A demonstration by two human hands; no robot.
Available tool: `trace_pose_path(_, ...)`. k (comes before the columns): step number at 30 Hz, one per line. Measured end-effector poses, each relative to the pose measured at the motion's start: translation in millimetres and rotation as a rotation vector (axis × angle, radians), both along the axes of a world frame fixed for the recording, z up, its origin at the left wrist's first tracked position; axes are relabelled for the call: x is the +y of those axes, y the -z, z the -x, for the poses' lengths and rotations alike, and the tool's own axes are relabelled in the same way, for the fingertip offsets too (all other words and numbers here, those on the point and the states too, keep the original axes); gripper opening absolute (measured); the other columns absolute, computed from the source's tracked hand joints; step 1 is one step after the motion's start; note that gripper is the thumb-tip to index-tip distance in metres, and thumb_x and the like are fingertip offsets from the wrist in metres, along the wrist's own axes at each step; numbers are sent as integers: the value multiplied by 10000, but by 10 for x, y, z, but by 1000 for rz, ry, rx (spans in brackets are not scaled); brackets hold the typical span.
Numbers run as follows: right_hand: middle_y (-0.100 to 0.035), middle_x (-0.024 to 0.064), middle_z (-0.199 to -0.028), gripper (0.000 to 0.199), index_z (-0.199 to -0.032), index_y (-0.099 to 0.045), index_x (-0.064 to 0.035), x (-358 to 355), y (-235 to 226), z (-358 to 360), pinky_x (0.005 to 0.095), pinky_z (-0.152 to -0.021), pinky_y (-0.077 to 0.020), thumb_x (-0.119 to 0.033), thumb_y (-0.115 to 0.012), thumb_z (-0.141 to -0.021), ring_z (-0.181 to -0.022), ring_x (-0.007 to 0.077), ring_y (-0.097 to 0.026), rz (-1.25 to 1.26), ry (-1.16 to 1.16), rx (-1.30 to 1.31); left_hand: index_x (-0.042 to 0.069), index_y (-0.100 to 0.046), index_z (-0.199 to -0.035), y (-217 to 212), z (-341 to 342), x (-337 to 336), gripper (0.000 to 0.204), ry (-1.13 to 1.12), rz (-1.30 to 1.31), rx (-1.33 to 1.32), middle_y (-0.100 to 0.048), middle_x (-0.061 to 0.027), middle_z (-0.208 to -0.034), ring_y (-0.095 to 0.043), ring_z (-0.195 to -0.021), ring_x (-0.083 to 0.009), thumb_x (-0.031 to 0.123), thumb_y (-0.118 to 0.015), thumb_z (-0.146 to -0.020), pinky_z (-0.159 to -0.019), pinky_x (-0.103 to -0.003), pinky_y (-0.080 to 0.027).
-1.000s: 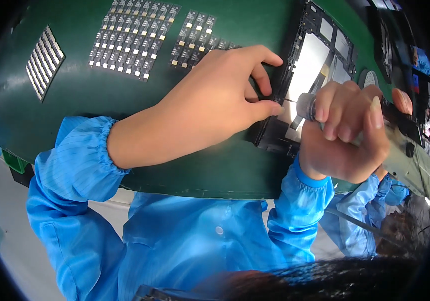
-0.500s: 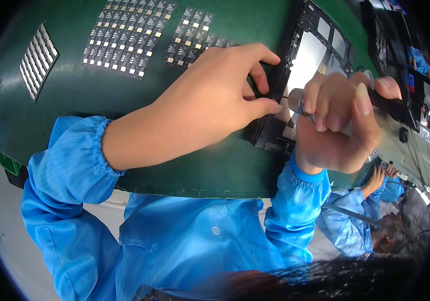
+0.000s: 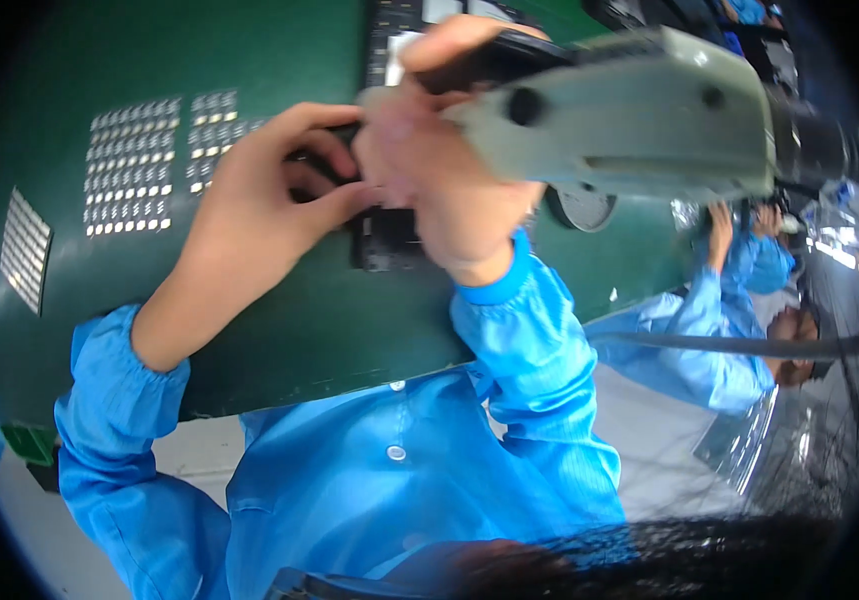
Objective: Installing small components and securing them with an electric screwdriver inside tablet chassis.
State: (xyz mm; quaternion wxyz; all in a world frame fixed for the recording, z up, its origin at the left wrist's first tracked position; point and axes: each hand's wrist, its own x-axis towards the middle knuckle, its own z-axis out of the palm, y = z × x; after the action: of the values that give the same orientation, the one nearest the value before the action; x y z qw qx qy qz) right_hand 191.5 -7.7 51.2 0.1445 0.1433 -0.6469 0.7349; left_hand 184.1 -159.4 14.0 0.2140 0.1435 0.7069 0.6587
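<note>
My right hand [image 3: 444, 175] is wrapped round a pale grey-green electric screwdriver [image 3: 639, 120], held at a slant over a flat black device frame [image 3: 387, 245]. Motion smears the fingers, and the hand hides the tool's tip. At the frame's left edge is my left hand [image 3: 254, 200], its thumb and fingers curled toward each other; whatever lies between them is hidden. Left of that hand, small dark circuit boards with pale tabs lie in a large block [image 3: 131, 165] and a smaller block [image 3: 213, 120].
A slanted striped panel of strips [image 3: 25, 250] lies at the far left of the green table [image 3: 279, 340]. A round dish [image 3: 584, 210] sits under the screwdriver. At the right, a co-worker in blue [image 3: 649, 335] works at the table. A green bin [image 3: 31, 442] stands at the lower left.
The view has shifted, so hands and frame appear farther left. My right hand has turned, showing the screwdriver's body across the right side. My left hand stays at the frame's left edge.
</note>
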Motion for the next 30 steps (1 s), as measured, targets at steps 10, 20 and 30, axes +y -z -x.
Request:
trace_pose_path(10, -572, 78, -656, 130, -929, -583, 4, 374, -150, -138, 254, -402, -359, 53, -631, -818, -475, 132, -523, 206, 73, -113, -43, -542, -1223, -156, 21, 82, 444, 7, 57, -134, -582, -63, -931, -620, -692, -76, -34, -714, -813, -612, -194, -500)
trace_pose_path(20, -316, -10, -527, 306, -1137, -477, -39, 1823, 26, -778, 277, -379, -339, -28, -512, -833, -373, 84, -281, 201, 580, 184, -32, -506, -1311, -200, 11, 131, 554, -7, 129, -132, -568, -67, -947, -609, -727, -63, -43, -719, -800, -649, -191, -547)
trace_pose_path(30, -318, -17, -553, 299, -1135, -515, -45, 1785, 96, -718, 272, -401, -325, -71, -524, -837, -398, 82, -288, 44, 560, 117, -28, -488, -1334, -177, -2, 159, 564, -7, 179, -112, -563, -66, -961, -613, -740, -62, -52, -699, -812, -666, -184, -547)
